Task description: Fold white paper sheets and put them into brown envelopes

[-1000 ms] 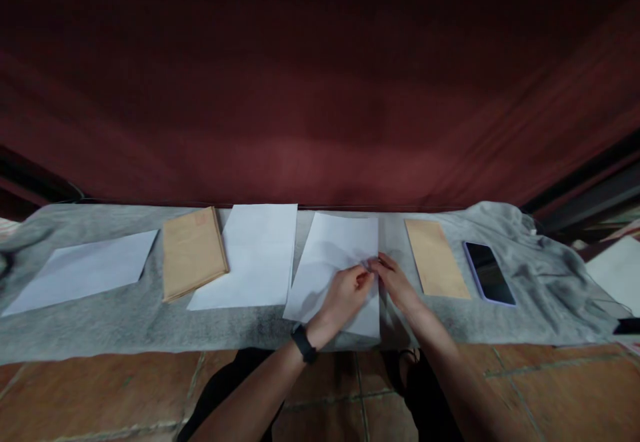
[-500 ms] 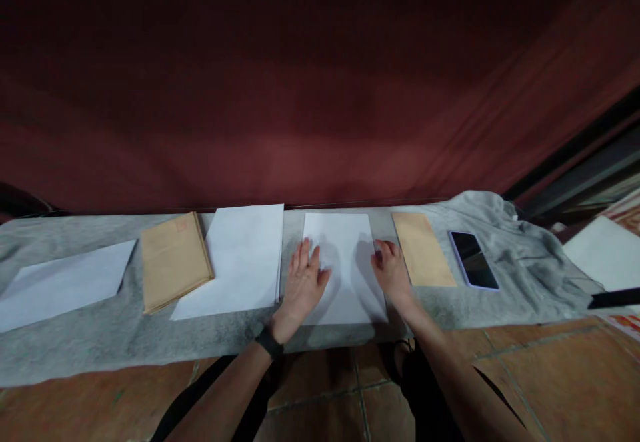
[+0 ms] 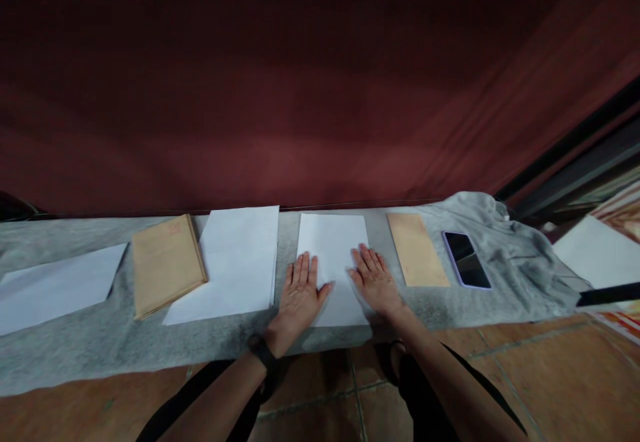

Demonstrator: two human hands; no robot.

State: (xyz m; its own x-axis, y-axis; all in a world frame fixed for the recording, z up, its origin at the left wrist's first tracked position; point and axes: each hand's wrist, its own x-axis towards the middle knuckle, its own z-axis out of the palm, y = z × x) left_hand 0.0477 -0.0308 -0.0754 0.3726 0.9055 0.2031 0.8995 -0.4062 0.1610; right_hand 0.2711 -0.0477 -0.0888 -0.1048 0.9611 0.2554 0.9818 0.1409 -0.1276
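Observation:
A white sheet of paper (image 3: 334, 235) lies upright before me on the grey cloth. My left hand (image 3: 301, 295) rests flat over its left edge, fingers stretched out, with nothing held. Over the sheet's right edge my right hand (image 3: 376, 282) lies flat too, its fingers spread and empty. To the left is a stack of white paper (image 3: 243, 255), partly covered by a stack of brown envelopes (image 3: 167, 265). One brown envelope (image 3: 417, 249) lies singly to the right of my right hand.
A phone with a purple edge (image 3: 467, 260) lies right of the single envelope. Another white sheet (image 3: 60, 285) is at the far left. The grey cloth (image 3: 520, 275) is bunched at the right, near another white sheet (image 3: 600, 252). A dark red curtain (image 3: 300, 129) hangs behind.
My right hand has moved left onto the sheet and its curled fingers have opened flat. My left hand has lowered slightly, its fingers straighter. The whole view has shifted a little.

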